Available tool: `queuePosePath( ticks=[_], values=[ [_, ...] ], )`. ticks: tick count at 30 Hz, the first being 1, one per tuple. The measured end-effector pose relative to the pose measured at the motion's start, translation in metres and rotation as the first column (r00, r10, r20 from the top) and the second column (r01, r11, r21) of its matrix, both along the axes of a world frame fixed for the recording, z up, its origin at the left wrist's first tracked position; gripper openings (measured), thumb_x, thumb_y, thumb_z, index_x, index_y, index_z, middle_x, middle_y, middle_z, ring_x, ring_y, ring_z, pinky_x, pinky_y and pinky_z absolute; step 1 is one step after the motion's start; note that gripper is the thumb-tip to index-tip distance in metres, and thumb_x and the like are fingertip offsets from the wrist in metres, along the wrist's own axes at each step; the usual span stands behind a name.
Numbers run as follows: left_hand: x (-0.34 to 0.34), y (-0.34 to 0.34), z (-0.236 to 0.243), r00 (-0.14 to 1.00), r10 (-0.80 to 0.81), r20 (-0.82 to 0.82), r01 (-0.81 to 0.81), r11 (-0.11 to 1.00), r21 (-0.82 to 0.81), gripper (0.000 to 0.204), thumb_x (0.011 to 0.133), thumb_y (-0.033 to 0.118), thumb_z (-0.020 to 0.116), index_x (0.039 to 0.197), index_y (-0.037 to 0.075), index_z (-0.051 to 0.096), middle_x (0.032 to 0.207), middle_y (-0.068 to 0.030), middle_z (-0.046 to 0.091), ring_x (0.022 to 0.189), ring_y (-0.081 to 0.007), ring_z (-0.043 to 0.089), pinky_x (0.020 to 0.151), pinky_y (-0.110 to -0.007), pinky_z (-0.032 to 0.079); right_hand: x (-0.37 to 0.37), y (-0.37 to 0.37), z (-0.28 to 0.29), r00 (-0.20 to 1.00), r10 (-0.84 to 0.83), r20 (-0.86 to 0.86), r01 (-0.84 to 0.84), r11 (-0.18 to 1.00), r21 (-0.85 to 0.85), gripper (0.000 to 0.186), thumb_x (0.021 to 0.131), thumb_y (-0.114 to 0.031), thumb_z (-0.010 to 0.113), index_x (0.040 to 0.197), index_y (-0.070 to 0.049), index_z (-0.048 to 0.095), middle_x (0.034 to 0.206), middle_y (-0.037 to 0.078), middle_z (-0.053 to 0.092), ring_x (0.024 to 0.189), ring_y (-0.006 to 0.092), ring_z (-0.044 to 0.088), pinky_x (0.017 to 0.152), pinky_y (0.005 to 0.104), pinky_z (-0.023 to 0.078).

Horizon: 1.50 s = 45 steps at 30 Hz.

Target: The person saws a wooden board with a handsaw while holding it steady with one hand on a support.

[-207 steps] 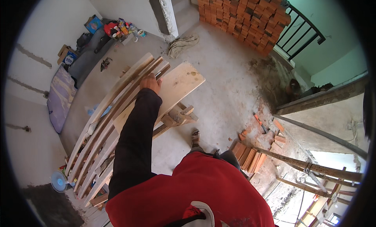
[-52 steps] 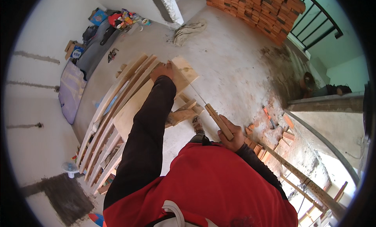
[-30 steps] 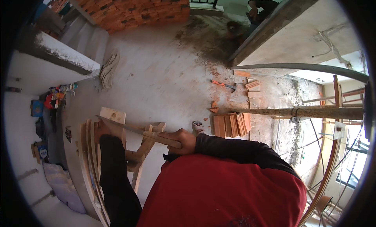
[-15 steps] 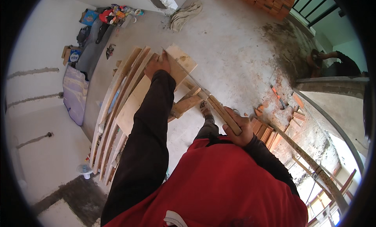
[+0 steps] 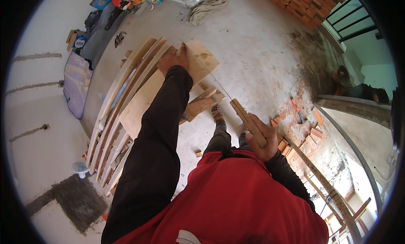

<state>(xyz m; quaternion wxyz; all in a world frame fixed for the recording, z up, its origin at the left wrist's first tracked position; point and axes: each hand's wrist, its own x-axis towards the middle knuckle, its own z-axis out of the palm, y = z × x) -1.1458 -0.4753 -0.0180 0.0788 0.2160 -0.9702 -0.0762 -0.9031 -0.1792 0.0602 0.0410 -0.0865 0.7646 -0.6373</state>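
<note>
My left hand [image 5: 173, 60] grips the pale wooden board [image 5: 201, 62] near its far end, with the fingers pressed at the saw's line. My right hand [image 5: 262, 138] is closed on the wooden handle of a handsaw [image 5: 243, 117], whose thin blade runs diagonally to the board beside my left fingertips. The board rests on a rough wooden trestle [image 5: 199, 106], alongside several long planks [image 5: 109, 101] that look curved in the fisheye view.
A brick stack [image 5: 306, 8] and black railing [image 5: 350, 17] are at the back, near a crumpled cloth [image 5: 206, 9]. Bedding [image 5: 75, 88] and clutter line the left wall. At right lie a hammer [image 5: 296, 107], loose bricks and a long pole [image 5: 320, 180]; someone's dark sleeve [image 5: 367, 92] shows behind the ledge.
My right hand, out of sight at first, now holds the saw and has shifted slightly along the cut line since half a second ago. The view swung right a second ago, then back.
</note>
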Motion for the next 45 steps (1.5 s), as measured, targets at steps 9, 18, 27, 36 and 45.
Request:
queuePosePath(
  ticks=[9,18,27,36,45],
  values=[
    [0.001,0.005,0.013,0.997,0.036,0.074,-0.038,0.999,0.024,0.061,0.091,0.065,0.05,0.122,0.017,0.071,0.115,-0.0153,0.071,0.114,-0.0321,0.064,0.1,-0.044,0.045,-0.028,-0.017,0.012,0.985,0.039,0.169,-0.048,0.998,0.049,0.05,0.091,-0.014,0.063,0.136,0.005,0.054,0.095,0.018,0.072,0.079,0.0179,0.068,0.074,0.0301,0.054],
    [-0.001,0.002,0.002,0.998,0.059,0.007,-0.059,0.998,0.021,0.06,0.091,0.065,0.052,0.113,0.014,0.075,0.104,-0.0136,0.074,0.108,-0.0299,0.066,0.099,-0.045,0.04,-0.06,-0.035,0.017,0.994,0.039,0.102,-0.045,0.997,0.063,0.046,0.091,-0.01,0.062,0.133,0.008,0.055,0.093,0.022,0.072,0.078,0.0188,0.071,0.069,0.0313,0.055],
    [-0.002,-0.002,-0.005,1.0,0.019,-0.023,-0.019,1.0,0.025,0.063,0.09,0.066,0.051,0.112,0.013,0.075,0.106,-0.0143,0.074,0.106,-0.0315,0.067,0.098,-0.044,0.042,-0.024,-0.015,0.01,0.998,-0.006,0.062,0.001,0.997,0.084,0.047,0.091,-0.012,0.063,0.133,0.007,0.055,0.093,0.021,0.072,0.079,0.0197,0.071,0.07,0.0324,0.055],
    [-0.001,-0.002,0.002,0.996,0.064,0.065,-0.066,0.998,0.024,0.065,0.091,0.068,0.048,0.113,0.013,0.075,0.106,-0.0138,0.074,0.109,-0.0304,0.066,0.099,-0.043,0.041,-0.062,-0.051,-0.001,0.985,0.018,0.172,-0.026,0.999,0.042,0.051,0.089,-0.013,0.064,0.136,0.005,0.053,0.1,0.025,0.071,0.083,0.0258,0.072,0.075,0.0345,0.056],
    [-0.005,-0.001,0.001,0.996,0.067,0.066,-0.07,0.997,0.037,0.064,0.091,0.067,0.048,0.115,0.014,0.075,0.106,-0.0152,0.074,0.111,-0.0307,0.066,0.101,-0.044,0.041,-0.08,-0.055,-0.011,0.995,0.035,0.095,-0.042,0.996,0.073,0.051,0.09,-0.014,0.064,0.134,0.007,0.053,0.095,0.023,0.071,0.079,0.0321,0.073,0.069,0.036,0.056]
  ],
)
